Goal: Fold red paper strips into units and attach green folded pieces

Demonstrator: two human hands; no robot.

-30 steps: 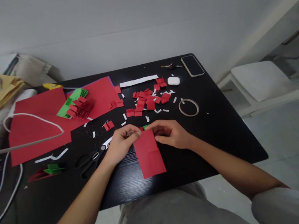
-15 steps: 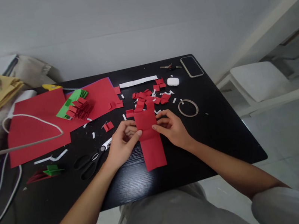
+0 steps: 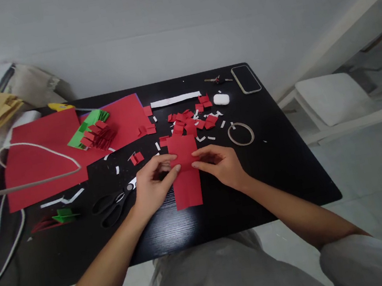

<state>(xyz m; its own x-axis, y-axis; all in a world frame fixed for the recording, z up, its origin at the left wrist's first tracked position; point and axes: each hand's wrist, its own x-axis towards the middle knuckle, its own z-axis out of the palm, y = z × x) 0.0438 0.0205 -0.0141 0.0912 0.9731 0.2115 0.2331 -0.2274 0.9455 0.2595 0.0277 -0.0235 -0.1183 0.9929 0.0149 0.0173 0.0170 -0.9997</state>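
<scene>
A long rectangle of red paper (image 3: 186,182) with a crease across its middle is held between both my hands. My left hand (image 3: 155,180) pinches its left edge at the crease with thumb and fingers. On the opposite edge, my right hand (image 3: 219,165) grips it the same way. Black-handled scissors (image 3: 115,203) lie beside my left hand, their blades partly hidden under it. Beyond the paper is a heap of small folded red paper pieces (image 3: 183,120) among white paper scraps (image 3: 222,124).
Large red sheets (image 3: 43,161) cover the table's left side, bearing green folded paper (image 3: 83,131). A white cable (image 3: 38,184) loops there. A phone (image 3: 246,79), a white earbud case (image 3: 221,99), keys (image 3: 218,79) and a tape ring (image 3: 241,134) lie to the right.
Both hands still hold the red paper, which now sits slightly further left and higher in view. My right fingers have drawn closer together at its edge. The whole view has shifted slightly.
</scene>
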